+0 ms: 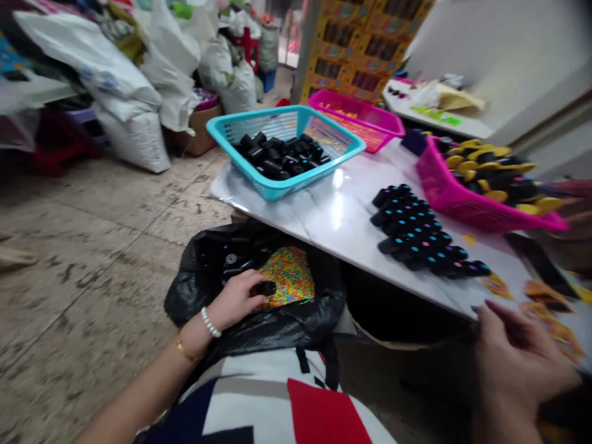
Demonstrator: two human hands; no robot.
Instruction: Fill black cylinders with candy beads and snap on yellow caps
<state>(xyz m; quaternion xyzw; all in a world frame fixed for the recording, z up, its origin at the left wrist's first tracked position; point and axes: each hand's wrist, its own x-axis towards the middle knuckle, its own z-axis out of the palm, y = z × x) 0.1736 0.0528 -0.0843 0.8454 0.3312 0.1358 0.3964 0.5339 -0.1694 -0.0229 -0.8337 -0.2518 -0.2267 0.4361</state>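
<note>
My left hand (238,299), with a white bead bracelet at the wrist, reaches into a black plastic bag (185,290) below the table edge. Its thumb and fingers close on a small black cylinder (266,288). Beside the fingers lies a clear packet of tiny multicoloured beads (289,274), with more black cylinders (238,259) behind it. At the lower right, my right hand (518,354) is near the table's front edge, its fingers curled and smeared by motion. Whether it holds anything is unclear. Rows of black cylinders with blue, pink and purple dots (411,228) lie on the table near it.
On the white table (324,209) stand a blue basket (272,188) of black cylinders, a pink basket (388,126) behind it, and another pink basket (485,213) with yellow-and-black pieces. Printed yellow pieces (550,314) lie at right. White sacks (134,123) stand on the floor at left.
</note>
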